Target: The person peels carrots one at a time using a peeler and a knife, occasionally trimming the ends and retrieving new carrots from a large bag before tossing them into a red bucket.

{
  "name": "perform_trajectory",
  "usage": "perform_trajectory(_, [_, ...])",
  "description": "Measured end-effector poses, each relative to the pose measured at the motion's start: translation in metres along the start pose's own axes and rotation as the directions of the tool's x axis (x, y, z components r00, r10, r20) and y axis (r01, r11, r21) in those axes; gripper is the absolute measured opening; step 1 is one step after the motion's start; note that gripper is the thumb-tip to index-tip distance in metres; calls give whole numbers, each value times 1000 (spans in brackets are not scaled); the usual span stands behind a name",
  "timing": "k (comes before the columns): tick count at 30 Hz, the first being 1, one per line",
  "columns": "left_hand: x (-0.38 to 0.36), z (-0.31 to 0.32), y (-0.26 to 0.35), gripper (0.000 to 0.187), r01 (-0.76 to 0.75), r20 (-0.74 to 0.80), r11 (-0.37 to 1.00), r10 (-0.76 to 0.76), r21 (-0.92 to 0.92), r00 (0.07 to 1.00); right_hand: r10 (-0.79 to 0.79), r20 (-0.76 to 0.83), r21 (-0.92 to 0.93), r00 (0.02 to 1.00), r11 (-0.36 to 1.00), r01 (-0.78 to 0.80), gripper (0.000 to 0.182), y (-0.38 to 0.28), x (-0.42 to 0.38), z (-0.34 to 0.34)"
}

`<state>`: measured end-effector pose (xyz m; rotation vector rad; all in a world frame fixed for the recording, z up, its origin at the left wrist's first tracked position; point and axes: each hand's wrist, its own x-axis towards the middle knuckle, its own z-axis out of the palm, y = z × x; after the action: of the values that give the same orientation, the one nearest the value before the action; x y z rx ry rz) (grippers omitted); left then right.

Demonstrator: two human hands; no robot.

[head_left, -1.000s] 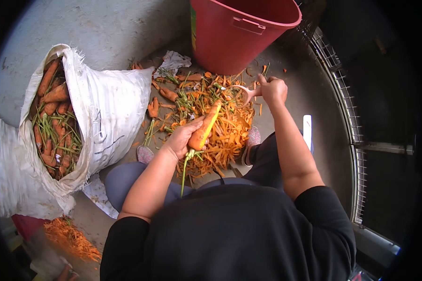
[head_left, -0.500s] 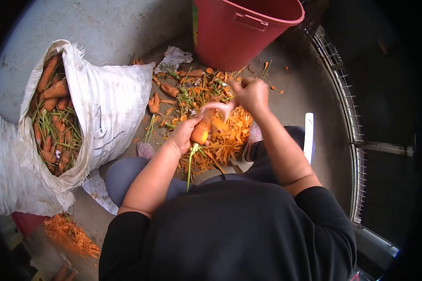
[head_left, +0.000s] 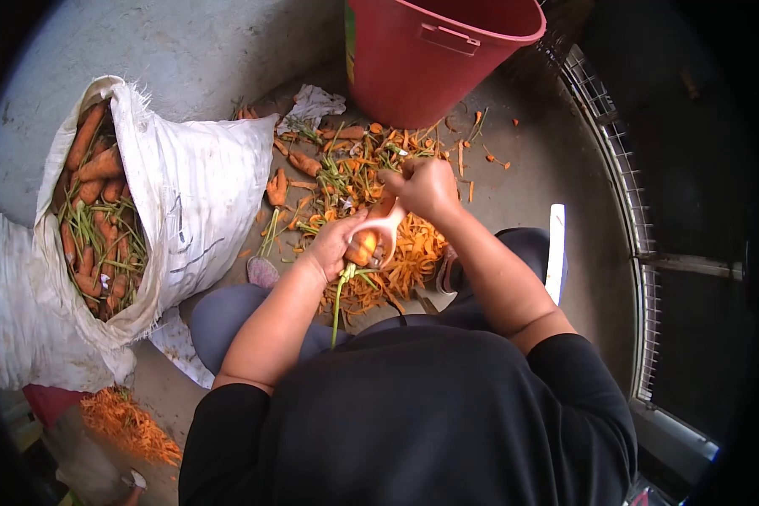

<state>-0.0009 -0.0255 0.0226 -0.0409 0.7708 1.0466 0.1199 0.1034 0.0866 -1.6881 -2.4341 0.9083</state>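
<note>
My left hand (head_left: 332, 243) is wrapped round a thick carrot (head_left: 363, 250), whose green stalks (head_left: 341, 295) hang toward my body. In my right hand (head_left: 427, 189) is a pale Y-shaped vegetable peeler (head_left: 391, 223), gripped by its handle. Its wide loop lies across the carrot near the stalk end, close to the left fingers. Below both hands spreads a heap of orange peelings (head_left: 422, 244) between my feet. Carrot tops and scraps (head_left: 346, 173) litter the floor just beyond the hands.
To the left leans a white sack (head_left: 202, 177) full of unpeeled carrots (head_left: 101, 173). A red bucket (head_left: 430, 80) stands ahead. Metal grating (head_left: 620, 169) curves along the right. At lower left, another person works beside more peelings (head_left: 131, 426).
My right hand has drawn the peeler back toward my body, from the far end of the carrot to its stalk end. The left hand holds the carrot in nearly the same place.
</note>
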Motion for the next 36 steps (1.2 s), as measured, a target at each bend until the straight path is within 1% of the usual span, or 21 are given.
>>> perform_trajectory(3, [2,-14,0,32,67,217,997,-75,47,973,275,-113,89,955,960,-266,38,40,45,-7])
perform_trajectory(4, [2,-13,0,32,53,201,995,-69,84,977,355,-166,159,920,930,-330,38,56,58,-16])
perform_trajectory(6, [0,-12,-2,32,30,169,987,-57,159,984,371,-312,55,875,926,-373,41,70,64,-45])
perform_trajectory(9, [0,-6,2,33,18,136,994,-33,109,990,290,-260,153,921,954,-258,42,51,44,-46])
perform_trajectory(11, [2,-11,0,37,5,154,998,-14,55,988,91,-162,72,983,994,-80,40,16,11,-22])
perform_trajectory(12, [3,-8,-1,38,-4,125,999,-2,48,992,-63,-148,122,987,989,81,40,3,-11,-10])
perform_trajectory(13, [5,-2,-2,38,-13,96,999,9,43,995,-169,-88,23,982,985,171,38,-6,-22,-5])
perform_trajectory(16, [0,1,0,34,-54,71,990,45,134,996,4,-26,88,1000,996,-2,36,10,4,2])
perform_trajectory(17, [0,-4,1,36,-24,157,992,4,127,988,48,-25,71,999,996,-46,38,18,14,-1])
perform_trajectory(18, [0,-9,2,38,4,241,993,-33,120,970,138,-90,127,986,984,-126,37,31,30,-1])
perform_trajectory(19, [-2,-6,2,40,-29,211,982,-11,185,977,210,-140,88,968,976,-199,36,46,49,-10])
perform_trajectory(20, [-6,-2,3,42,-59,179,966,13,250,984,318,-225,243,921,934,-263,36,54,55,-25])
perform_trajectory(21, [-9,3,5,45,-87,150,944,40,317,988,350,-267,212,898,930,-299,39,66,63,-38])
perform_trajectory(22, [-10,8,7,45,-307,190,838,246,451,951,311,-421,143,852,950,-276,39,76,64,-43])
perform_trajectory(24, [-9,20,10,48,-639,350,441,573,630,741,309,-404,153,861,951,-269,40,94,69,-44])
perform_trajectory(25, [-12,24,18,51,-645,499,-58,687,762,528,298,-378,159,876,954,-256,40,97,66,-39])
perform_trajectory(29, [-15,27,24,46,-583,484,-146,732,799,480,218,-309,214,926,964,-155,38,103,56,-13])
perform_trajectory(30, [-14,28,23,46,-619,354,139,715,773,603,206,-304,254,930,958,-129,37,103,54,-10])
perform_trajectory(32, [-12,27,17,45,-518,144,660,535,544,833,238,-192,451,952,883,-130,38,77,42,-23])
perform_trajectory(33, [-7,23,13,41,-468,122,760,466,451,876,245,-135,539,960,831,-136,38,65,38,-26])
perform_trajectory(36, [-8,16,10,34,-213,43,946,209,246,977,71,-161,331,984,944,-14,40,33,24,-21])
